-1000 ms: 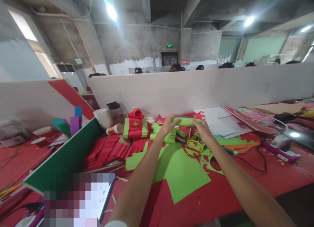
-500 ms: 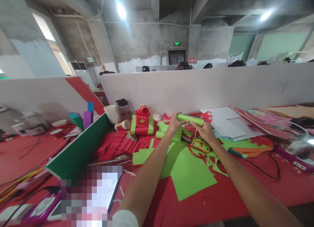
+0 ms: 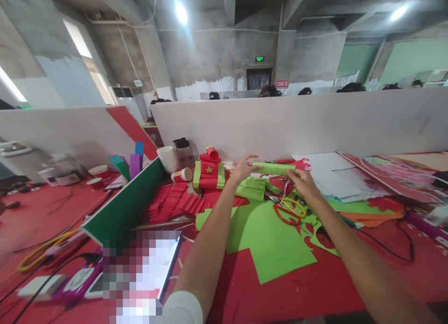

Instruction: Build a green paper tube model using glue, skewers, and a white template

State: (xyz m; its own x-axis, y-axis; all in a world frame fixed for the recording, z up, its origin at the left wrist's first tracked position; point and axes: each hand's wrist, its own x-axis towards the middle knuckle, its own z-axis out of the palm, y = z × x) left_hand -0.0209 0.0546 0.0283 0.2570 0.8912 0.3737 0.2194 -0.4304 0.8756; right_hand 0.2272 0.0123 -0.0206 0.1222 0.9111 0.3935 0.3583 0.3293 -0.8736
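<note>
A light-green paper roll [image 3: 273, 169] is held up almost level above the table, its two ends in my hands. My left hand [image 3: 242, 170] grips the left end, thumb against the roll and one finger lifted off behind it. At the right end, my right hand [image 3: 303, 182] pinches the roll between thumb and fingers. Just below lie scissors [image 3: 290, 212] with red and yellow handles. More green paper rolls [image 3: 251, 188] rest nearby, and flat green sheets [image 3: 269, 240] spread between my forearms.
A red and green paper model with a star [image 3: 209, 170] stands behind folded red paper strips [image 3: 175, 200]. Left of them leans a green board [image 3: 126, 202], near a phone [image 3: 171, 263]. White papers [image 3: 325, 174] lie at right. A white partition [image 3: 280, 123] runs behind the table.
The view has swung slightly left, so the scene sits further right. The green roll has become more level, and a finger of my left hand has lifted from it.
</note>
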